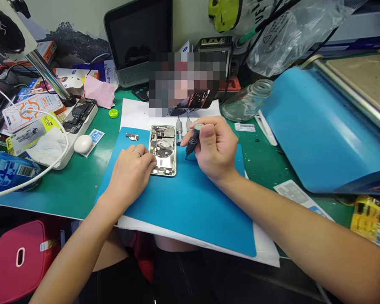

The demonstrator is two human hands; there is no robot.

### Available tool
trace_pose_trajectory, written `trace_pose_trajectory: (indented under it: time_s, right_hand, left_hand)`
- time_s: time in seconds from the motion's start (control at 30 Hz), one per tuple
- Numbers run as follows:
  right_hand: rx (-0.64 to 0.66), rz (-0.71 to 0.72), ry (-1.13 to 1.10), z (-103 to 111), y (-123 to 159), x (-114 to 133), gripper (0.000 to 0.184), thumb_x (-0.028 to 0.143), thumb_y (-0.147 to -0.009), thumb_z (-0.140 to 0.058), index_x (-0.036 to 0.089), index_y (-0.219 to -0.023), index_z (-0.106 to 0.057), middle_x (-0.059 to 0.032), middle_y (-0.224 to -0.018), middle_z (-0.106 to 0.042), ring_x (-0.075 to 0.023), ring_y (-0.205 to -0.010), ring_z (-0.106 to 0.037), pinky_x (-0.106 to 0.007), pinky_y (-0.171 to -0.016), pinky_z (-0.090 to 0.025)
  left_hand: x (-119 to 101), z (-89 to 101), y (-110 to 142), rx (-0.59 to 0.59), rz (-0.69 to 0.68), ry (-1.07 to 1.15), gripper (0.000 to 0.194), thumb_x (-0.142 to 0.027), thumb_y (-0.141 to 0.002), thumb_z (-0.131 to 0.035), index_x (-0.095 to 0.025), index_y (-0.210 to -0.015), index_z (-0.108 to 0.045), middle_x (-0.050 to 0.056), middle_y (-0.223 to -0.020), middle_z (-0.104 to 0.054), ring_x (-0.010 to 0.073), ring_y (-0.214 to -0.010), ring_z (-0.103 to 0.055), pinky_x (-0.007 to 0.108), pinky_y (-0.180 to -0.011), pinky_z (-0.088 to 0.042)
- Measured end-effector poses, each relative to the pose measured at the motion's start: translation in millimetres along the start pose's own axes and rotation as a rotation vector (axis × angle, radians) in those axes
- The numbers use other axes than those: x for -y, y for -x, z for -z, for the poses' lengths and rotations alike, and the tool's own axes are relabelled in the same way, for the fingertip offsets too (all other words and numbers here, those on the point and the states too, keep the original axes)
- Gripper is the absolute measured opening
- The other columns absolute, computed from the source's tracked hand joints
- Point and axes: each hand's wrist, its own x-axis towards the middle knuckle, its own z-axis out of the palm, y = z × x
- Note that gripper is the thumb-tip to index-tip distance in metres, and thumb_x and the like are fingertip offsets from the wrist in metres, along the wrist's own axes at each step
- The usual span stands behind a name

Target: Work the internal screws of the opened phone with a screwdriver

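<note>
An opened smartphone (164, 158), its inner boards and metal plates bare, lies on the blue mat (186, 207). My left hand (129, 169), with a ring on one finger, rests at the phone's lower left edge; its curled fingers press against that edge. Right of the phone, my right hand (218, 147) grips a dark precision screwdriver (193, 142). The driver's thin tip points down, close to the mat and apart from the phone. A small metal phone part (132, 137) sits on the mat left of the phone. Two grey screwdrivers (179, 126) show just behind it.
Behind the mat stand a dark-screened device (139, 38) and a glass jar (247, 101). Boxes, a white case (83, 144) and another opened phone (80, 115) crowd the left. A white cable (65, 145) loops there. A large blue sheet (319, 139) covers the right side.
</note>
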Motion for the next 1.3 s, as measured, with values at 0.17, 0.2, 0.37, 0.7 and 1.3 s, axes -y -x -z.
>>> trace_pose_trajectory:
  time_s: [0.17, 0.2, 0.37, 0.7, 1.3]
  right_hand:
    - [-0.002, -0.011, 0.014, 0.4, -0.3, 0.5, 0.031, 0.056, -0.098, -0.047, 0.028, -0.093, -0.059, 0.0004, -0.065, -0.067, -0.012, -0.043, -0.048, -0.03, -0.041, -0.039]
    - [0.001, -0.014, 0.015, 0.5, -0.5, 0.5, 0.032, 0.057, -0.098, -0.047, 0.028, -0.093, -0.059, 0.0006, -0.065, -0.066, -0.012, -0.043, -0.048, -0.03, -0.042, -0.039]
    - [-0.006, -0.012, 0.005, 0.9, -0.4, -0.6, 0.033, 0.058, -0.097, -0.048, 0.027, -0.094, -0.059, 0.0005, -0.065, -0.067, -0.012, -0.042, -0.047, -0.03, -0.042, -0.038]
    - [0.022, -0.011, -0.009, 1.8, 0.2, -2.1, 0.03, 0.055, -0.094, -0.056, 0.025, -0.096, -0.059, 0.0005, -0.067, -0.067, -0.013, -0.046, -0.051, -0.029, -0.043, -0.039]
    - [0.017, -0.043, 0.107, 1.5, 1.8, -4.6, 0.015, 0.037, -0.089, -0.069, 0.025, -0.096, -0.061, 0.0005, -0.085, -0.063, -0.013, -0.065, -0.065, -0.028, -0.053, -0.047]
  left_hand:
    - [8.8, 11.7, 28.9, -0.189, 0.053, 0.023, 0.017, -0.025, -0.1, -0.054, -0.018, -0.095, -0.068, 0.005, -0.099, -0.065, 0.0215, -0.094, -0.058, 0.036, -0.081, -0.044]
    - [11.2, 11.6, 35.0, -0.212, 0.066, 0.024, 0.017, -0.025, -0.1, -0.053, -0.018, -0.094, -0.068, 0.005, -0.098, -0.065, 0.021, -0.092, -0.058, 0.036, -0.081, -0.045]
    - [21.0, 2.0, 49.0, -0.198, 0.074, -0.027, 0.02, -0.026, -0.1, -0.054, -0.018, -0.095, -0.071, 0.006, -0.098, -0.067, 0.0216, -0.089, -0.058, 0.037, -0.078, -0.046]
    - [29.9, -4.4, 55.4, -0.234, 0.173, 0.076, 0.015, -0.026, -0.096, -0.061, -0.02, -0.097, -0.075, 0.004, -0.096, -0.067, 0.0209, -0.089, -0.058, 0.036, -0.081, -0.046]
    - [25.5, 0.0, 48.6, -0.189, 0.276, 0.209, 0.012, -0.025, -0.094, -0.061, -0.021, -0.09, -0.072, 0.002, -0.093, -0.066, 0.0182, -0.09, -0.059, 0.03, -0.073, -0.045]
